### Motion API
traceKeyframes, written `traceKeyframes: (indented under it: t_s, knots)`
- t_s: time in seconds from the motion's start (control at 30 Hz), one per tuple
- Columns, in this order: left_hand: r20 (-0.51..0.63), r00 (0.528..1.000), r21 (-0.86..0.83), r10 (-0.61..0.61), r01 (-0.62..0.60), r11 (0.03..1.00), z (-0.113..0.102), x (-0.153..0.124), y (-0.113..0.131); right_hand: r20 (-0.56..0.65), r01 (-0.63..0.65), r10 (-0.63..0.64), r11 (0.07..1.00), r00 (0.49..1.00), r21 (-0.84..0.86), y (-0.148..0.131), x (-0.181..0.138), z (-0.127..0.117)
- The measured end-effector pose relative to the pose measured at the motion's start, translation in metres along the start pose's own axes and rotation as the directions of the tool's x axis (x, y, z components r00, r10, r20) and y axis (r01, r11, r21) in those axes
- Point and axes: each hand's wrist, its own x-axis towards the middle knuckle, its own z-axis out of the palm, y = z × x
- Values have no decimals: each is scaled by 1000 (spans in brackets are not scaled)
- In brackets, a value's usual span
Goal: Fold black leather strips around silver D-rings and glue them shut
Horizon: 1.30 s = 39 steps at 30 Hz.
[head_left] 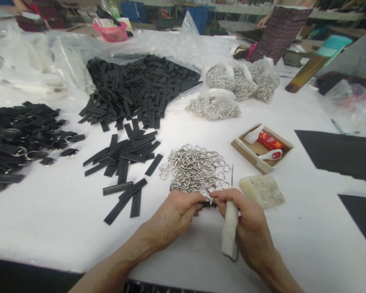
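Note:
My left hand (179, 208) is closed, its thumb and forefinger pinching one end of a short black strap (206, 204). A metal D-ring (212, 201) sits on the strap between my two hands. The fingertips of my right hand (252, 221) pinch at the ring and the strap's other end. The same hand grips a tool with a white wrapped handle (229, 232); a thin metal rod (232, 173) shows beyond the fingers, but I cannot tell whether it belongs to the tool. Just behind my hands lies a pile of loose D-rings (195, 169).
Loose black straps (125, 152) lie left of the rings, before a larger heap (140, 85). Ringed straps (21, 142) pile up far left. Bagged rings (213, 106), a cardboard box (256, 158), a whitish block (262, 191) and a bottle (319, 63) stand rightward. A person (280, 30) is behind.

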Motion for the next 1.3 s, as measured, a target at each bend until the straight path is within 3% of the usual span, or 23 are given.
traceKeyframes:
  t_s: [0.17,0.3,0.43,0.57,0.7,0.8,1.0,1.13,1.3]
  knots:
    - [-11,999,-41,31,-31,999,0,0,0,-10,-9,9,1000,1000,-5,0,0,0]
    - [-33,994,-276,-101,88,957,2,-1,2,-41,-29,29,999,999,14,1,0,0]
    - [1,961,-647,-277,212,732,2,1,-1,-137,75,-79,997,987,-29,5,-5,1]
    - [11,932,-826,-362,213,522,2,5,-9,-19,281,-286,951,958,-130,-1,-5,6]
    - [-11,941,-906,-338,133,402,6,7,-9,99,483,-478,817,873,-315,-9,2,15]
    - [12,961,-927,-277,114,358,8,8,-3,98,530,-540,747,836,-402,-10,6,19]
    - [70,961,-946,-267,148,287,10,7,0,64,520,-554,728,830,-448,-8,6,17]
    - [144,953,-957,-266,203,209,8,8,-4,63,460,-466,828,883,-322,-6,2,16]
    - [102,922,-959,-375,191,209,12,8,-4,4,280,-280,959,960,-52,-1,-8,18]
